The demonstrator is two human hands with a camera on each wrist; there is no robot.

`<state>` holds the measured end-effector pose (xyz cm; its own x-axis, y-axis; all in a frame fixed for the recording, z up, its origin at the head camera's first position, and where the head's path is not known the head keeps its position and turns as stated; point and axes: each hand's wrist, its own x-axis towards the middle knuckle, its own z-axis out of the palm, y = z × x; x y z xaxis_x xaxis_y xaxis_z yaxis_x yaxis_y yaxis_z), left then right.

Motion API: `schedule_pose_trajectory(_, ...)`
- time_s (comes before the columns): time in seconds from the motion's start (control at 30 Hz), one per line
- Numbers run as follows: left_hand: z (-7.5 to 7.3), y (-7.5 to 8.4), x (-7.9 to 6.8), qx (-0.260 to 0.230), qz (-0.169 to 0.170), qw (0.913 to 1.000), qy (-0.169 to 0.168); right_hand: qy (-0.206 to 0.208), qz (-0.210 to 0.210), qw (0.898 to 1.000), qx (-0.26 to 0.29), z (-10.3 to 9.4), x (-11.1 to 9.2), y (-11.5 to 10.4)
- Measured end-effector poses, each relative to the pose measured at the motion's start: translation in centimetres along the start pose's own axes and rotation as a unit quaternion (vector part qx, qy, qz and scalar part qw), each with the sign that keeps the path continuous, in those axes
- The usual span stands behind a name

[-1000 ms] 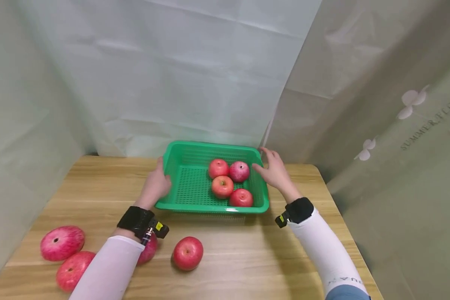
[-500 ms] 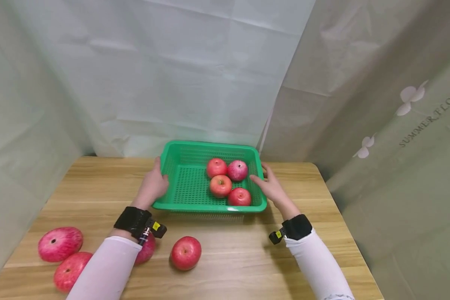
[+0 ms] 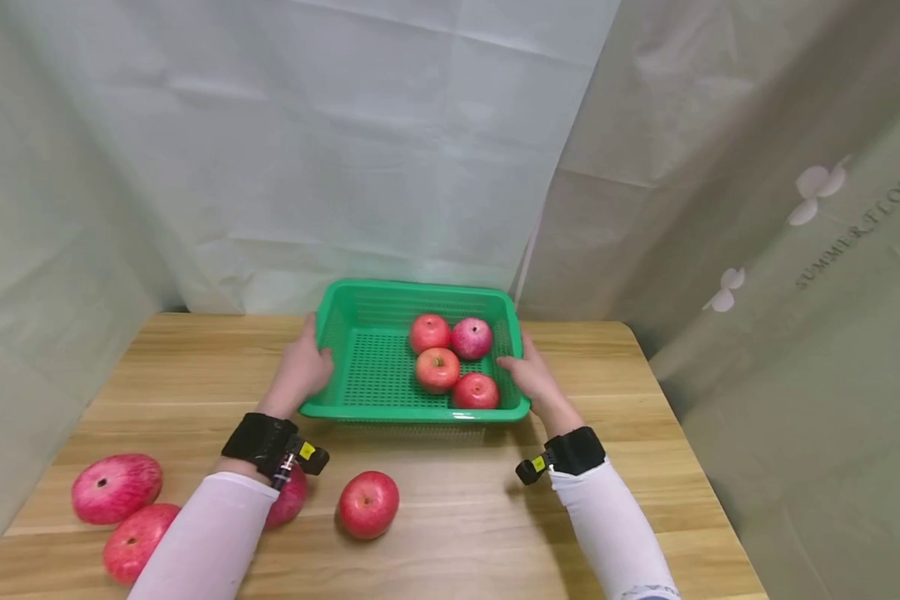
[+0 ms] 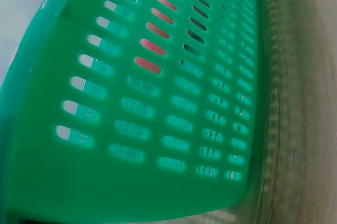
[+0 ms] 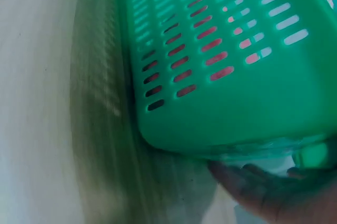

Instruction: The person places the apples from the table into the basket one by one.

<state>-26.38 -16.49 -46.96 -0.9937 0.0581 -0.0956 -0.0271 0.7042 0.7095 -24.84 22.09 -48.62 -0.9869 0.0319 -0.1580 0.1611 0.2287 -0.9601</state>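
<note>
A green slotted plastic basket (image 3: 378, 412) stands at the back of the wooden table (image 3: 600, 500). Several red apples lie in its right half, among them an orange-tinged apple (image 3: 437, 371) and a darker red one (image 3: 472, 338). My left hand (image 3: 300, 368) grips the basket's left rim, thumb on the inner side. At the opposite end my right hand (image 3: 532, 375) holds the right rim, its thumb inside and its fingers hidden outside. In the right wrist view, fingers (image 5: 253, 187) show at the basket's end; the left wrist view is filled by the slotted wall (image 4: 68, 182).
A single apple (image 3: 368, 505) lies in front of the basket. On the left are a streaked apple (image 3: 117, 489), another apple (image 3: 138, 542) partly behind the left sleeve (image 3: 202, 542), and one (image 3: 288, 500) under the forearm. Pale curtains (image 3: 382, 167) hang behind the table.
My right hand has come down and closed round the basket's right rim, from fingers spread beside it. The left hand keeps its hold, and the apples stay in place.
</note>
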Motion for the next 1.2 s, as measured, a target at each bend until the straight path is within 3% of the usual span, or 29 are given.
schedule_pose_trajectory(0.5, 0.31, -0.55, -0.58, -0.031, -0.003, 0.9995, -0.008, 0.006, -0.013, 1.000, -0.016, 0.51, 0.14, 0.00)
schedule_pose_trajectory(1.0, 0.54, -0.83, -0.26, 0.020, 0.023, 0.9995, 0.008, 0.006, 0.001, 1.000, 0.006, 0.60, -0.22, 0.15)
schedule_pose_trajectory(1.2, 0.17, 0.01, -0.23, 0.027, 0.038, 0.9986, 0.026, 0.015, -0.011, 1.000, 0.001, 0.30, 0.02, -0.38)
